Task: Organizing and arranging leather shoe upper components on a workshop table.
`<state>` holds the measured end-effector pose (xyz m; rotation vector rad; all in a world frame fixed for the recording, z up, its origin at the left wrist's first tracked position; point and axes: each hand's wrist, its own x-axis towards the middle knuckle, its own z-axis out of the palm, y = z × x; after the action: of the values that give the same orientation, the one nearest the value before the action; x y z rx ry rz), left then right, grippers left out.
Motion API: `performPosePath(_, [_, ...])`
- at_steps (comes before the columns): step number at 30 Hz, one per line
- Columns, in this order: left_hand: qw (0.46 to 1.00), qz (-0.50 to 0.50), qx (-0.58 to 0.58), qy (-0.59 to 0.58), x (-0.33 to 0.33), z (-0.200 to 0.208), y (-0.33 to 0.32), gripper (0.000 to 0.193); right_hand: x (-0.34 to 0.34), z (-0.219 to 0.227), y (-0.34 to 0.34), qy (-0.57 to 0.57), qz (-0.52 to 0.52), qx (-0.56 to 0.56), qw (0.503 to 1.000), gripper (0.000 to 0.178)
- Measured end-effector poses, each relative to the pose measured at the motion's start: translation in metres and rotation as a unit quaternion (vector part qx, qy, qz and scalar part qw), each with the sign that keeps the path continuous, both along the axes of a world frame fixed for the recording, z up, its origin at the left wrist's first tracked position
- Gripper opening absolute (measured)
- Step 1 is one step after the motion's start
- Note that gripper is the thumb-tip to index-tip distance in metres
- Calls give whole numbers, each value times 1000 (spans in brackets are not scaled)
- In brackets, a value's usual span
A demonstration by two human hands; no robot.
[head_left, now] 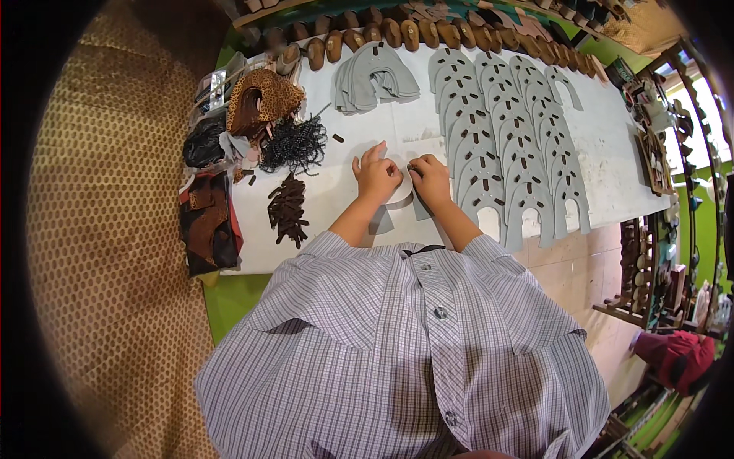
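Observation:
At the near side of the white table, both my hands work at a grey U-shaped shoe upper piece [381, 222]. My left hand [377, 177] pinches its edge between thumb and forefinger, with the other fingers raised and apart. My right hand [431, 182] is closed at the piece's other side, and a small dark bit shows at its fingertips. The hands partly cover the grey piece. A pile of dark brown strips [287, 210] lies to the left of my left hand. One loose brown strip [338, 138] rests farther off.
Overlapping rows of grey uppers with brown tabs [524, 141] fill the right side. A grey stack [376, 80] lies at the far middle. Black cord [294, 144] and leopard-print material [264, 99] crowd the left. Brown shoe forms [390, 32] line the back; racks [650, 260] stand right.

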<state>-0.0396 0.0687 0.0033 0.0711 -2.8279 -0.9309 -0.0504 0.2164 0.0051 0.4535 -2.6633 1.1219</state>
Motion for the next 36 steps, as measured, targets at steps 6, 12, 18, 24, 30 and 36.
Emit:
performPosePath(6, [1000, 9, -2, 26, -1, -6, -2, 8, -1, -3, -1, -9, 0, 4, 1000, 14])
performPosePath(12, [1000, 8, -1, 27, -1, -4, -4, 8, 0, -2, -2, 16, 0, 13, 1000, 13])
performPosePath(18, [1000, 9, -9, 22, -1, -1, -3, 9, -1, 0, -1, 19, 2, 14, 1000, 14])
performPosePath(24, [1000, -7, -9, 4, -1, -3, -7, 7, 0, 0, -2, 38, -5, 16, 999, 14])
performPosePath(30, [998, -59, 4, -28, -6, -9, -16, 9, -1, 1, -1, 24, 5, -14, 1000, 19])
performPosePath(36, [997, -57, 8, -53, -11, -11, -18, 11, -2, 0, 0, 9, 24, -30, 999, 27])
